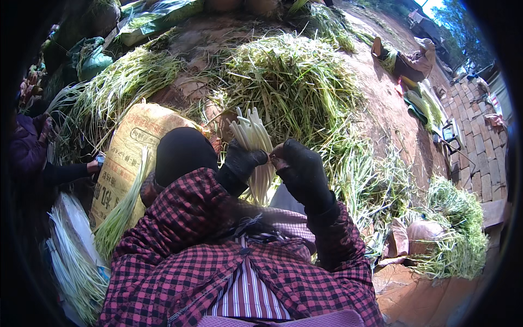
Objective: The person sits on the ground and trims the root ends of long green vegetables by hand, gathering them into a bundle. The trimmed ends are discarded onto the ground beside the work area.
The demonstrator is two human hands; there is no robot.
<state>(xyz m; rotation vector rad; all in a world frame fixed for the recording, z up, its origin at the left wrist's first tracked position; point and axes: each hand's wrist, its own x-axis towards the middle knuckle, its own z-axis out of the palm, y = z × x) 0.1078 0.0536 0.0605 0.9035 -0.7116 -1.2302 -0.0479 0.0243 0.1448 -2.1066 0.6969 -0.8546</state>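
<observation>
My left hand (pixel 244 161), in a dark fingerless glove, is closed around a bundle of pale plant stalks (pixel 258 139). The thick whitish ends point away from me and the thinner part hangs down below the hand. My right hand (pixel 291 165), also gloved, is at the right side of the bundle, thumb and fingertips pinched together at the stalks; what lies between them is too small to tell. A yellow printed sack (pixel 135 135) lies left of my hands, with a bunch of light green stalks (pixel 126 200) along its lower edge.
A large heap of cut green leaves (pixel 294 77) lies beyond my hands, with more leaves (pixel 453 233) at right. Pale stalks (pixel 77 265) lie at lower left. One person (pixel 28 143) is at the left edge; another (pixel 412 61) is at upper right, near brick paving (pixel 478 147).
</observation>
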